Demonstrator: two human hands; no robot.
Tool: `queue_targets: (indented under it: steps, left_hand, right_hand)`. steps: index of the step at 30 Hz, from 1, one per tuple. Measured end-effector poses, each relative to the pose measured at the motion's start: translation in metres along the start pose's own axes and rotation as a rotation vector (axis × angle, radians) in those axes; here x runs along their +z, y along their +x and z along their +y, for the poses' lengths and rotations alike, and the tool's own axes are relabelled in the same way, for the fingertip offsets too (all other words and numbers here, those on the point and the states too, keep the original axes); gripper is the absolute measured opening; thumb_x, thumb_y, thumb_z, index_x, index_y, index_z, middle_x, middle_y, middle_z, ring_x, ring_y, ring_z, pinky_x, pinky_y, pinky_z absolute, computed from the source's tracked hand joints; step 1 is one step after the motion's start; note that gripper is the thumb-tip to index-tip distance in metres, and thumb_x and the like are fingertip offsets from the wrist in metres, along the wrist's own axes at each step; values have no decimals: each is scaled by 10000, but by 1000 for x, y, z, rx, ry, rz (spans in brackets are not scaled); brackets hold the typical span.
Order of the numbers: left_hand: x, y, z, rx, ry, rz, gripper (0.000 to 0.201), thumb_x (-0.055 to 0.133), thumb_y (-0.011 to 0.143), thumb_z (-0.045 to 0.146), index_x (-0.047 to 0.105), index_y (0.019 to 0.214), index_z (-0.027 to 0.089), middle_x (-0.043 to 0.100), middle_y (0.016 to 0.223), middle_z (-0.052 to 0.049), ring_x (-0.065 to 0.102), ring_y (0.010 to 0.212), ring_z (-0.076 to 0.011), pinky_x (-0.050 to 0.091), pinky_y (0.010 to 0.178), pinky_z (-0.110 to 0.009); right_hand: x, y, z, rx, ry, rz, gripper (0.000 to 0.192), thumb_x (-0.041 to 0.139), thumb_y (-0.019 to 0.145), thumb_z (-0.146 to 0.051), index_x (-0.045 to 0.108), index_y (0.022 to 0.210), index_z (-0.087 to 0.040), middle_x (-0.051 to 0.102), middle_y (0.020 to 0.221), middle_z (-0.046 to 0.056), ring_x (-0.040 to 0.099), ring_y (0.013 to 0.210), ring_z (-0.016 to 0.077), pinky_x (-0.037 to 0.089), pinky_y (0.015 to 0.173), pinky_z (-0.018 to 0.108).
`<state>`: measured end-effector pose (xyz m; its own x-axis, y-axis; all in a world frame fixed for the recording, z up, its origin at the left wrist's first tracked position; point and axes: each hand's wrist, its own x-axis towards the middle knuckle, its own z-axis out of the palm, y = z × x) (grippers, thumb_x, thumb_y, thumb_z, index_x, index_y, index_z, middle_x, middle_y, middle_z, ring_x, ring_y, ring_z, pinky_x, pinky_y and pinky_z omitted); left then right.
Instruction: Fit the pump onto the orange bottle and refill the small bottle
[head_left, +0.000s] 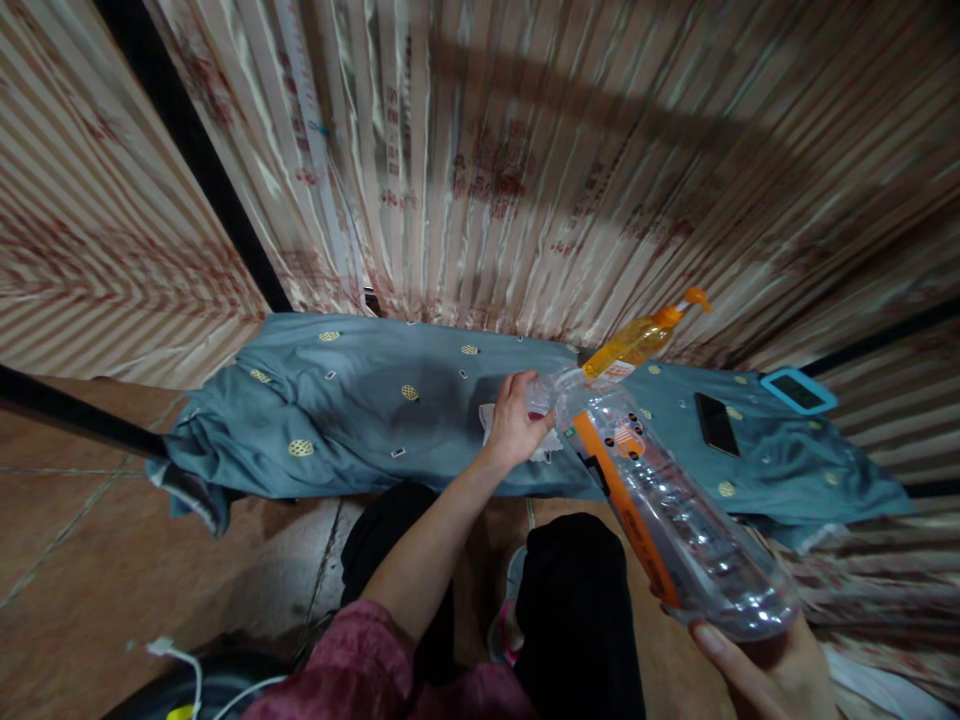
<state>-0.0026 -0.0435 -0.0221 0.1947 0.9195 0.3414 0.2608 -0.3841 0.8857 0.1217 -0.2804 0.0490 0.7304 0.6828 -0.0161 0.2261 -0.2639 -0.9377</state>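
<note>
Head view: clear plastic bottle (667, 500) slanting from centre to lower right of the frame, base cupped in right hand (772, 665), fingers wrapped underneath. Left hand (517, 420) at centre, fingers closed about the bottle's neck. Behind, blue cloth (360, 420), orange spray bottle (637, 340), phone (716, 423).

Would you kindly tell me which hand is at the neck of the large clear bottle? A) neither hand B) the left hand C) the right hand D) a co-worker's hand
B: the left hand closes its fingers at the neck of the clear bottle, while the right hand supports its base.
</note>
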Motion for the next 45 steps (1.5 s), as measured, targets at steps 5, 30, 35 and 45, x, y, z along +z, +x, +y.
queue_targets:
  steps: [5, 30, 35, 45]
  left_hand:
    - [0, 0, -1, 6, 0, 1, 505, 727, 744, 218, 522, 1200, 152, 585, 1224, -125, 554, 1191, -282, 458, 1029, -429]
    - [2, 0, -2, 5, -1, 4, 530, 724, 717, 175, 512, 1202, 160, 579, 1215, -118, 557, 1168, -280, 463, 1011, -434]
    - [2, 1, -1, 1, -2, 6, 519, 732, 723, 200, 518, 1195, 170, 583, 1204, -113, 561, 1166, -280, 464, 1012, -440]
    - [1, 1, 0, -10, -15, -6, 494, 716, 737, 193, 518, 1188, 157, 575, 1214, -121, 548, 1192, -276, 451, 1032, -435]
  right_hand:
    - [0, -1, -1, 17, -6, -31, 893, 824, 539, -567, 482, 1297, -244, 555, 1094, 78, 511, 1064, 346, 231, 1094, 612]
    - [0, 0, 0, -19, -129, 25, 832, 776, 543, -659, 535, 1198, -206, 604, 1162, 116, 539, 1115, 364, 371, 1040, 524]
    - [0, 1, 0, 17, -77, 26, 854, 804, 503, -637, 523, 1190, -214, 597, 1115, 98, 538, 1076, 362, 356, 1032, 538]
    - [0, 2, 0, -2, -68, -1, 724, 802, 549, -579, 543, 1141, -254, 623, 1076, 58, 571, 1027, 314, 408, 960, 442]
